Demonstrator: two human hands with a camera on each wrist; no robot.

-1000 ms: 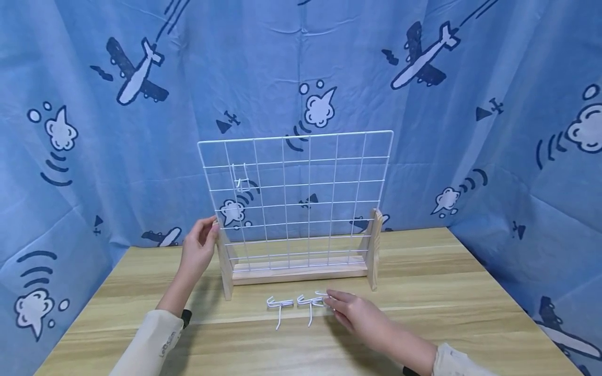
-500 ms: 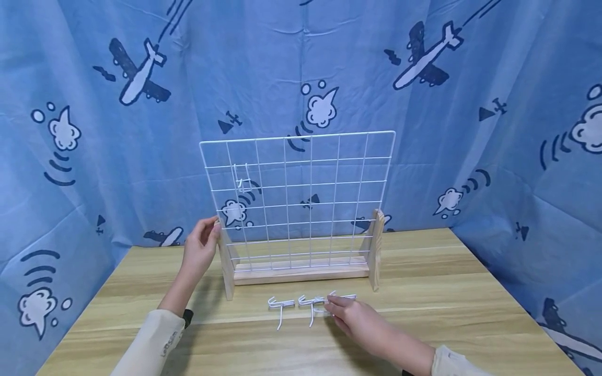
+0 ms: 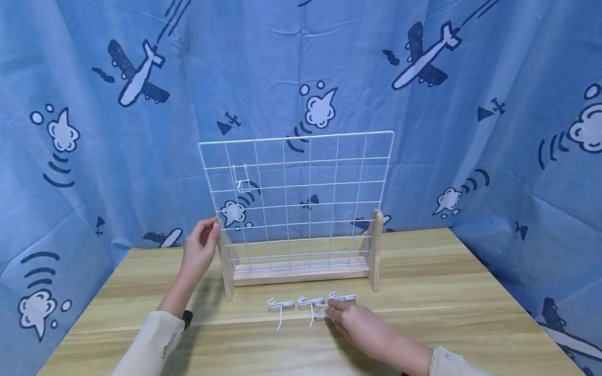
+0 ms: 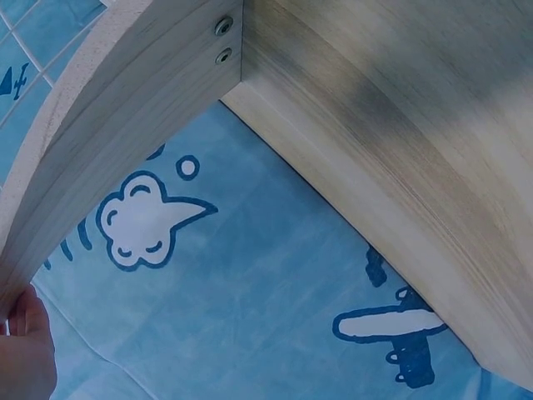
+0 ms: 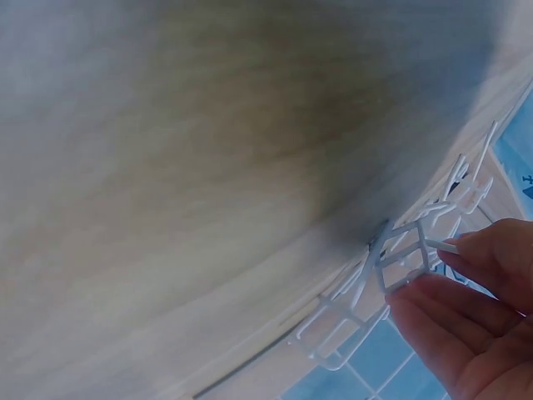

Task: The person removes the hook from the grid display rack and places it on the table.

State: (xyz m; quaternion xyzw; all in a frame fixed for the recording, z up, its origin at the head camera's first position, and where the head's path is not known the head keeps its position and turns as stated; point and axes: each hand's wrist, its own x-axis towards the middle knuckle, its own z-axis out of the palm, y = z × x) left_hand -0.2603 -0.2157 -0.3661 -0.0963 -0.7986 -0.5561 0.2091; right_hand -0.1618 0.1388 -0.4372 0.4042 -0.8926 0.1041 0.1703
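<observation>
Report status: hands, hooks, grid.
Left hand grips the stand's left post. Right hand pinches a white hook on the table. Nothing blocks the wire grid.

This looks like a makeshift recording booth, not a lived-in room. A blue cloth backdrop (image 3: 301,62) printed with cartoon planes and clouds hangs on the far side and wraps round left and right, closing in a single pale wood-grain worktop (image 3: 470,313) at the near centre.
</observation>
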